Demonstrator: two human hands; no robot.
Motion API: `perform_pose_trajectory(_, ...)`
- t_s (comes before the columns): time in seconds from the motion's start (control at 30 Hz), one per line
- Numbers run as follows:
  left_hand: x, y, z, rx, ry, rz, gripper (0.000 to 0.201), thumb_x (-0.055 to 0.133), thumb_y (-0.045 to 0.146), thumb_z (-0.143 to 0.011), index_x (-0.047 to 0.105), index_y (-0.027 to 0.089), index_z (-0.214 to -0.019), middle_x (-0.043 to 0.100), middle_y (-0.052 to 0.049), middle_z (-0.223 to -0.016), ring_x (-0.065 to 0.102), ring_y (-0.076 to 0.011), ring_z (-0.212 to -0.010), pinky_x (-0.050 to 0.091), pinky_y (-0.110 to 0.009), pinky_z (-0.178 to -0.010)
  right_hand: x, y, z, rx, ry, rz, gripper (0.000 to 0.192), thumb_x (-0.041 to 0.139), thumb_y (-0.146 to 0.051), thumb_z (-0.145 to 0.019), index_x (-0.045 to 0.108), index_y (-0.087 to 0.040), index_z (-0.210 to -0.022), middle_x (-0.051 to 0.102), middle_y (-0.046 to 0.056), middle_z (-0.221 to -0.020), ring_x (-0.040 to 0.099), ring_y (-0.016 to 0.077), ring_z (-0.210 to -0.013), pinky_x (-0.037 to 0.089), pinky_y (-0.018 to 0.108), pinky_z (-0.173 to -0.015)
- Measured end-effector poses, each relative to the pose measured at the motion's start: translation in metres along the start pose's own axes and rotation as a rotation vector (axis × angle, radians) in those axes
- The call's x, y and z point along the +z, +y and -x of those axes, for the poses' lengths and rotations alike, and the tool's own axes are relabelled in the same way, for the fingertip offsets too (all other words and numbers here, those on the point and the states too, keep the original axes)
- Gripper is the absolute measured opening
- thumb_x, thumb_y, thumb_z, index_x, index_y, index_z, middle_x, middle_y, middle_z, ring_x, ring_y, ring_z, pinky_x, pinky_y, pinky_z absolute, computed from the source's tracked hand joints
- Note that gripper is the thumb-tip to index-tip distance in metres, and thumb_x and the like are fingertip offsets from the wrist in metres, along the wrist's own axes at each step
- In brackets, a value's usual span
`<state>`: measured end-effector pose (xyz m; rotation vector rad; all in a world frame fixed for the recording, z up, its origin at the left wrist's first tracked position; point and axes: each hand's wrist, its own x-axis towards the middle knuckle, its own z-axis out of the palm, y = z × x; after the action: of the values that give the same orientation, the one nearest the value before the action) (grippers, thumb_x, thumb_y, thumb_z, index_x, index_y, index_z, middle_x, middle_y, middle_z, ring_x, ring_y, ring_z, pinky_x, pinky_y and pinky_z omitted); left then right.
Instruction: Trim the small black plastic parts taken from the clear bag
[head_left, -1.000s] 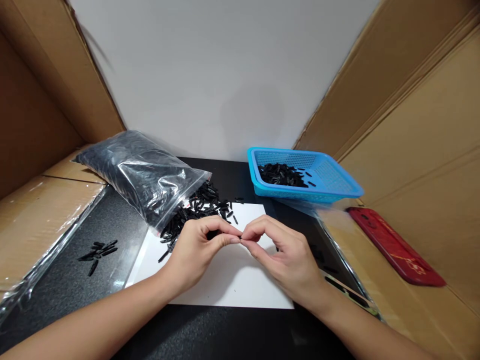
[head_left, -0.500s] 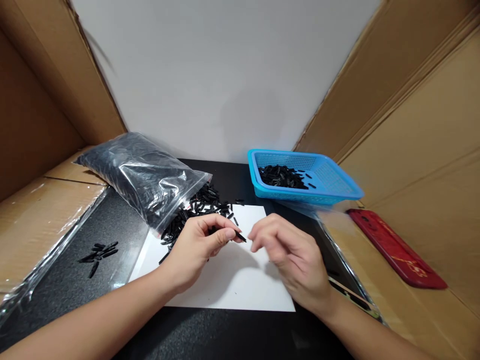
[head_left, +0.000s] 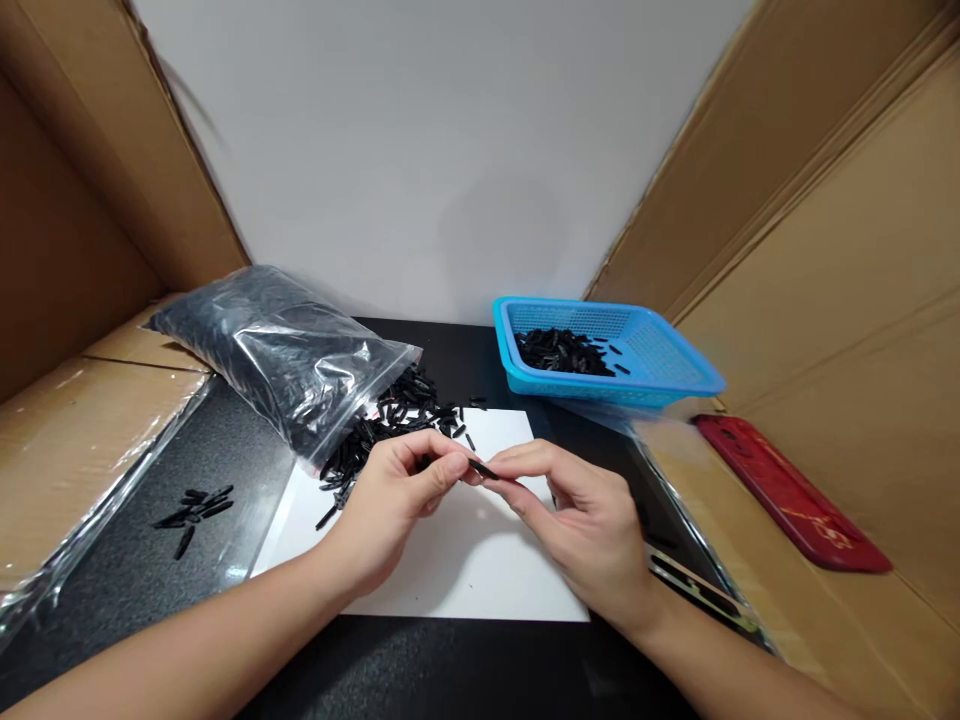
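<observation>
Your left hand [head_left: 390, 500] and right hand [head_left: 581, 515] meet over the white sheet [head_left: 457, 570] on the black surface [head_left: 187, 460], and both sets of fingers are pinched on one small black piece [head_left: 484, 469] held between them just above the paper. Behind your left hand, loose black pieces [head_left: 397, 415] spill from the clear bag [head_left: 277, 350]. Further back on the right, the blue basket [head_left: 675, 365] holds more, with a red case [head_left: 787, 495] beside it.

Cardboard-walled [head_left: 825, 230] parts-sorting bench
</observation>
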<state>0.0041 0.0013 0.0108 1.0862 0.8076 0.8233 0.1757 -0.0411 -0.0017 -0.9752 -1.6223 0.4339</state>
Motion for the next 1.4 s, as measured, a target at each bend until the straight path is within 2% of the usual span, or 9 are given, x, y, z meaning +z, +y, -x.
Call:
perform_pose_trajectory(0.23, -0.002, -0.003, -0.002, 0.091, 0.008, -0.006, 0.031, 0.057, 0.047, -0.093, 0.068, 0.018, -0.086, 0.066, 0.001, -0.071, 0.030, -0.0060, -0.049, 0.022, -0.023, -0.048, 0.000, 0.002, 0.001, 0.079, 0.058, -0.100, 0.017, 0.069, -0.005, -0.083, 0.072, -0.021, -0.087, 0.075, 0.003, -0.082, 0.071, 0.0181, -0.078, 0.056, 0.029, -0.070)
perform_pose_trajectory(0.5, -0.002, 0.005, 0.002, 0.206, 0.022, -0.269, 0.006, 0.076, 0.026, -0.078, 0.075, 0.020, -0.079, 0.070, 0.000, -0.075, 0.059, -0.0125, -0.074, 0.042, -0.024, -0.068, -0.002, -0.001, 0.001, 0.120, 0.014, -0.117, 0.008, 0.070, -0.015, -0.085, 0.070, -0.021, -0.080, 0.073, 0.001, -0.076, 0.068, 0.0167, -0.071, 0.053, 0.027, -0.064)
perform_pose_trajectory(0.63, -0.001, 0.005, 0.001, 0.210, 0.090, -0.299, 0.006, 0.076, 0.025, -0.077, 0.075, 0.019, -0.074, 0.072, 0.000, -0.076, 0.061, -0.0138, -0.073, 0.043, -0.025, -0.069, -0.004, 0.002, -0.001, 0.226, -0.059, 0.015, 0.032, 0.056, -0.022, -0.095, 0.059, -0.020, -0.063, 0.058, -0.003, -0.056, 0.057, 0.0128, -0.052, 0.045, 0.026, -0.055)
perform_pose_trajectory(0.73, -0.002, 0.004, 0.000, 0.206, 0.114, -0.311, 0.006, 0.077, 0.024, -0.075, 0.075, 0.019, -0.073, 0.072, 0.000, -0.074, 0.060, -0.0141, -0.072, 0.043, -0.026, -0.069, -0.003, 0.007, -0.001, 0.189, 0.018, 0.077, 0.013, 0.059, -0.013, -0.090, 0.063, -0.021, -0.099, 0.066, 0.005, -0.094, 0.065, 0.0174, -0.079, 0.052, 0.030, -0.068)
perform_pose_trajectory(0.83, -0.002, 0.004, 0.001, 0.203, 0.118, -0.313, 0.006, 0.076, 0.025, -0.075, 0.074, 0.019, -0.074, 0.071, 0.000, -0.074, 0.059, -0.0142, -0.072, 0.042, -0.026, -0.069, -0.001, 0.009, 0.000, 0.061, -0.007, 0.101, 0.051, 0.062, -0.007, -0.086, 0.049, -0.023, -0.132, 0.056, 0.011, -0.129, 0.059, 0.0230, -0.114, 0.051, 0.038, -0.089)
perform_pose_trajectory(1.0, -0.002, 0.006, 0.001, 0.142, 0.029, -0.336, 0.014, 0.072, 0.029, -0.079, 0.071, 0.018, -0.070, 0.067, 0.001, -0.070, 0.054, -0.0127, -0.068, 0.038, -0.026, -0.066, -0.003, 0.001, -0.001, -0.112, -0.045, 0.123, 0.025, 0.067, -0.006, -0.086, 0.068, -0.024, -0.104, 0.072, 0.003, -0.090, 0.068, 0.0192, -0.086, 0.052, 0.034, -0.077)
perform_pose_trajectory(1.17, 0.001, 0.005, 0.000, -0.046, -0.039, -0.144, 0.011, 0.063, 0.028, -0.085, 0.068, 0.019, -0.083, 0.063, 0.002, -0.073, 0.041, -0.0091, -0.059, 0.030, -0.024, -0.058, -0.004, -0.001, -0.004, 0.116, 0.049, -0.022, 0.012, 0.073, -0.011, -0.082, 0.075, -0.023, -0.084, 0.076, 0.000, -0.078, 0.069, 0.0166, -0.070, 0.053, 0.027, -0.065)
perform_pose_trajectory(1.3, 0.002, 0.002, -0.002, -0.121, 0.003, 0.041, 0.025, 0.056, 0.007, -0.078, 0.066, 0.017, -0.099, 0.065, -0.001, -0.082, 0.052, -0.0107, -0.072, 0.037, -0.024, -0.067, -0.004, 0.002, -0.005, 0.264, 0.073, -0.167, 0.007, 0.076, -0.018, -0.080, 0.076, -0.024, -0.078, 0.077, 0.000, -0.077, 0.070, 0.0167, -0.070, 0.054, 0.025, -0.065)
perform_pose_trajectory(1.4, 0.001, 0.000, -0.003, -0.084, -0.013, 0.083, 0.025, 0.060, 0.009, -0.081, 0.066, 0.016, -0.104, 0.066, -0.003, -0.088, 0.057, -0.0118, -0.076, 0.041, -0.025, -0.073, -0.004, 0.003, -0.006, 0.327, 0.080, -0.236, 0.006, 0.077, -0.023, -0.080, 0.076, -0.023, -0.074, 0.077, 0.001, -0.076, 0.070, 0.0178, -0.070, 0.054, 0.027, -0.065)
